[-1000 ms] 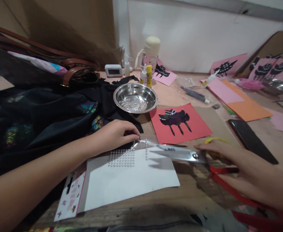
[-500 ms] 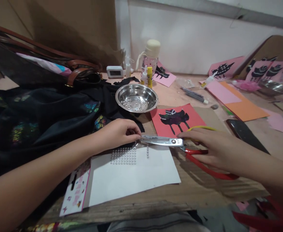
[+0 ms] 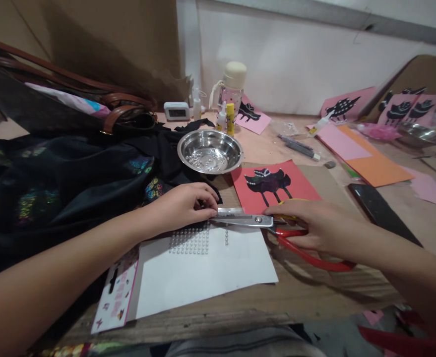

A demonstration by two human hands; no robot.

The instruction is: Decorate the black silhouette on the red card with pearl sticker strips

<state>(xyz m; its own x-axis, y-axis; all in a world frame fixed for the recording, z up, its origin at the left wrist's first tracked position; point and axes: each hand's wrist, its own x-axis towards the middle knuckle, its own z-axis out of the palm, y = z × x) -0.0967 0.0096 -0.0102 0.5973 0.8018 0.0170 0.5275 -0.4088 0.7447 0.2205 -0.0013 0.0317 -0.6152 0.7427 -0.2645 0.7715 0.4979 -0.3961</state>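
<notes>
My right hand [image 3: 310, 225] grips scissors [image 3: 245, 219] with red and yellow handles, the silver blades pointing left. Near the blade tips, the thumb and fingers of my left hand [image 3: 191, 202] pinch the top edge of a clear sheet of stick-on pearls [image 3: 190, 241]. Rows of these pearls lie over a white sheet of paper [image 3: 203, 282], and a short separate strip of pearls [image 3: 226, 236] shows below the blades. My left fingertips partly hide the spot where blades and sheet meet.
Behind my hands are a steel bowl [image 3: 210, 134] with small beads and a red card [image 3: 303, 191] with a black decorated shape. A phone [image 3: 379, 210] lies right. Glue bottles [image 3: 221, 116], a glue stick [image 3: 230, 119] and a drinking bottle [image 3: 234, 77] stand behind. Black cloth [image 3: 72, 183] covers the left.
My right hand and the scissors have shifted left, bringing the blades further in past my left fingertips. My left hand stays almost where it was.
</notes>
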